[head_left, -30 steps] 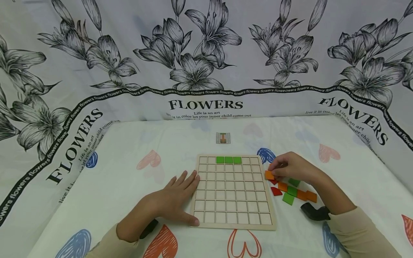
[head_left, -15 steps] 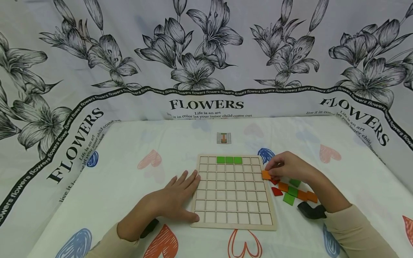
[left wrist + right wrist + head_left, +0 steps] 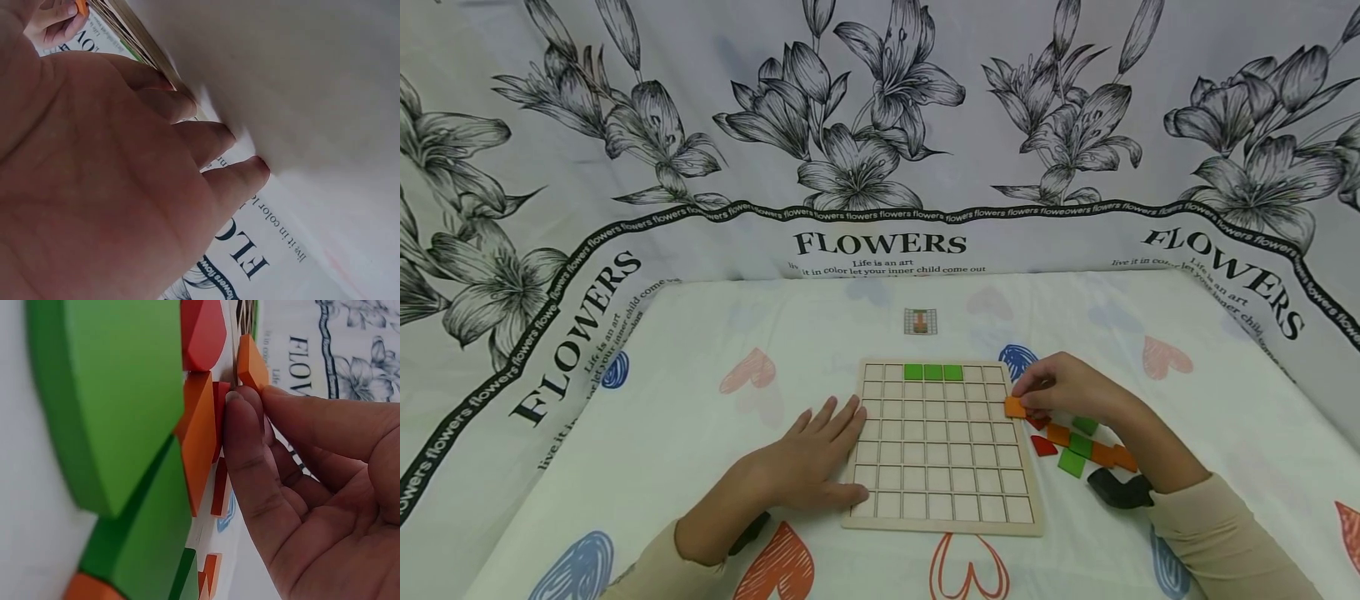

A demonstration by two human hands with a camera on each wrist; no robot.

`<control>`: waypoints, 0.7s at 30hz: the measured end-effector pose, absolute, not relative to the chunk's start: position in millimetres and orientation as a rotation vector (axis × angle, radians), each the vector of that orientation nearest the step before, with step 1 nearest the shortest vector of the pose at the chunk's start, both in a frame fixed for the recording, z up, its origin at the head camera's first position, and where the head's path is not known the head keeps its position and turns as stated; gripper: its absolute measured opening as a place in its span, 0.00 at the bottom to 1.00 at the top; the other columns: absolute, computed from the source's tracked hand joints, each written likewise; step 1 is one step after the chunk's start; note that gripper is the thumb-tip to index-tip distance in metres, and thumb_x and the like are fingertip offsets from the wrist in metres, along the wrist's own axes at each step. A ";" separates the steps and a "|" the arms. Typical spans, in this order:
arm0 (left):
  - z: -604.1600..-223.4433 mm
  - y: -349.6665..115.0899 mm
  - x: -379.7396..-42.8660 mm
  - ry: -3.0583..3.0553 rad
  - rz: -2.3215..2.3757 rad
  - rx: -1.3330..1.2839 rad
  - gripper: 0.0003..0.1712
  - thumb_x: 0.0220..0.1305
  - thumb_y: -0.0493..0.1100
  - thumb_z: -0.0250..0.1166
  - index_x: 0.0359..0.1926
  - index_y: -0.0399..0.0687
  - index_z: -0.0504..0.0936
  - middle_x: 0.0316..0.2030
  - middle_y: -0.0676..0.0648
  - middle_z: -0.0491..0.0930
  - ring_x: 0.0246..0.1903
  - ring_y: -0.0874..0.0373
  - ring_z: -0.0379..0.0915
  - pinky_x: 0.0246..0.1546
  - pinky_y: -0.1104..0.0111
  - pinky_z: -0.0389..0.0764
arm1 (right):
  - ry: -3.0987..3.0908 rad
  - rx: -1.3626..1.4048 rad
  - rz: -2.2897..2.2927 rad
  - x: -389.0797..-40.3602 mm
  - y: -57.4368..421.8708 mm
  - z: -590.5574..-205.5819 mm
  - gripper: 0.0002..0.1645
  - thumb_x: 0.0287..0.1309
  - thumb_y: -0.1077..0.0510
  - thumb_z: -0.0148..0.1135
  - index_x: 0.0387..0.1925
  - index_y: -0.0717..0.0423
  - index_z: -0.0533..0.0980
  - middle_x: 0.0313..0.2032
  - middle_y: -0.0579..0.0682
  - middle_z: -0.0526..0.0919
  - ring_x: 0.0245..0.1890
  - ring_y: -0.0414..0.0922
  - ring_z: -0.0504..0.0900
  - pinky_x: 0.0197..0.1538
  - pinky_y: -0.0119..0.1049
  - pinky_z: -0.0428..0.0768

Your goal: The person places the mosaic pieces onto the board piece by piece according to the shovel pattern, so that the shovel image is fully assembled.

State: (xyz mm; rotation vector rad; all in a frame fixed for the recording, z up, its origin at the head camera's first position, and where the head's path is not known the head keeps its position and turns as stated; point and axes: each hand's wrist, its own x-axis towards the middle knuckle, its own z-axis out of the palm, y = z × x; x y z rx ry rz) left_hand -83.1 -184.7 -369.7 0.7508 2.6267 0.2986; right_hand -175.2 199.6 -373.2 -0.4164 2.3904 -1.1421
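A wooden grid board (image 3: pixel 940 528) lies on the cloth, with three green square tiles (image 3: pixel 932 372) side by side in its top row. My left hand (image 3: pixel 805 467) rests at the board's left edge, fingers spread and thumb over the lower left corner. In the left wrist view the fingers (image 3: pixel 234 181) reach along the board's side. My right hand (image 3: pixel 1075 387) pinches an orange square tile (image 3: pixel 1015 407) between thumb and fingertips, over the board's right edge. The right wrist view shows the pinched orange tile (image 3: pixel 252 364) tilted, above the other tiles.
Loose tiles lie right of the board: a red piece (image 3: pixel 1043 446), a green tile (image 3: pixel 1071 462), an orange tile (image 3: pixel 1102 453) and several more, some overlapping. A small picture card (image 3: pixel 921 322) lies beyond the board. A black wrist device (image 3: pixel 1118 489) sits by the right wrist.
My right hand has moved slightly left with the orange tile, from beside the board to over its right edge. My left thumb has shifted slightly further onto the board.
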 end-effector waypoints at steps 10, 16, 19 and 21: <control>-367.8 -181.1 -79.7 2.656 0.300 0.736 0.57 0.65 0.69 0.60 0.80 0.42 0.48 0.79 0.43 0.40 0.76 0.40 0.32 0.70 0.41 0.44 | 2.380 -0.440 -1.148 -174.8 196.4 -372.0 0.05 0.63 0.69 0.63 0.40 0.66 0.82 0.30 0.52 0.84 0.29 0.49 0.82 0.37 0.42 0.84; -367.8 -179.9 -78.3 2.668 0.286 0.721 0.57 0.64 0.70 0.59 0.80 0.42 0.48 0.79 0.43 0.40 0.77 0.40 0.33 0.70 0.41 0.45 | 2.387 -0.422 -1.135 -175.7 195.8 -372.2 0.05 0.63 0.68 0.63 0.40 0.65 0.82 0.30 0.52 0.84 0.29 0.49 0.82 0.38 0.41 0.84; -367.6 -179.1 -77.7 2.674 0.279 0.719 0.57 0.64 0.71 0.59 0.79 0.42 0.48 0.79 0.43 0.41 0.76 0.40 0.33 0.70 0.41 0.45 | 2.384 -0.419 -1.139 -176.2 195.8 -371.9 0.05 0.63 0.69 0.63 0.40 0.65 0.83 0.30 0.53 0.84 0.29 0.49 0.82 0.38 0.42 0.84; -367.1 -178.5 -77.3 2.679 0.278 0.718 0.57 0.64 0.71 0.59 0.79 0.41 0.49 0.79 0.43 0.41 0.76 0.40 0.34 0.70 0.41 0.45 | 2.384 -0.417 -1.140 -176.5 195.6 -371.5 0.05 0.63 0.68 0.63 0.40 0.65 0.83 0.30 0.53 0.84 0.29 0.49 0.82 0.37 0.42 0.84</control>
